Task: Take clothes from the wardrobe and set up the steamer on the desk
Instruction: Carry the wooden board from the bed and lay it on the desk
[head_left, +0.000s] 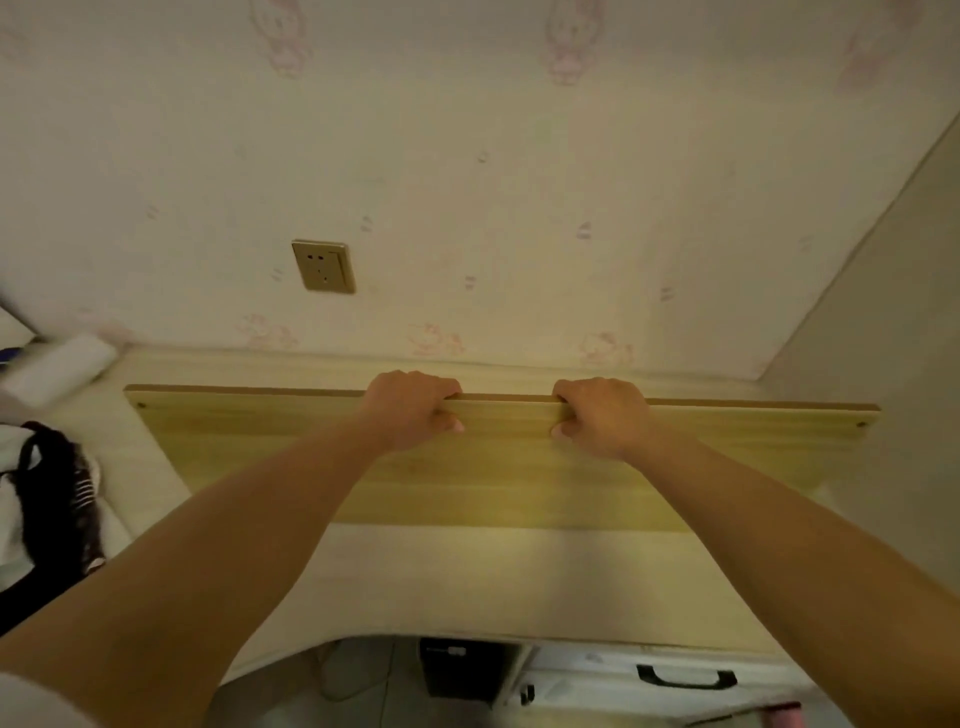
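Pale wallpaper with faint pink cartoon prints, a wall socket (323, 266) up on the left, and a light-coloured bench (467, 582) pushed into the corner. Standing on the bench is a long wooden board (249, 447), tilted up on its near edge. Left hand (410, 410) and right hand (602, 415) both grip the top edge close to the middle: fingers curled over the far side, thumbs pressed on the near face. Holding it centred like that probably keeps a long board balanced, whether it's being stood up or laid flat. My guess is it's meant as a surface for the steaming, but that's a guess.

No steamer that I can make out. The closest thing to clothes is a dark garment (52, 499) heaped at the bench's left edge, well apart from the hands. There's a white roll (62, 369) blurred behind it. Under the bench, a dark box (457, 670) and a drawer with a black handle (685, 678).
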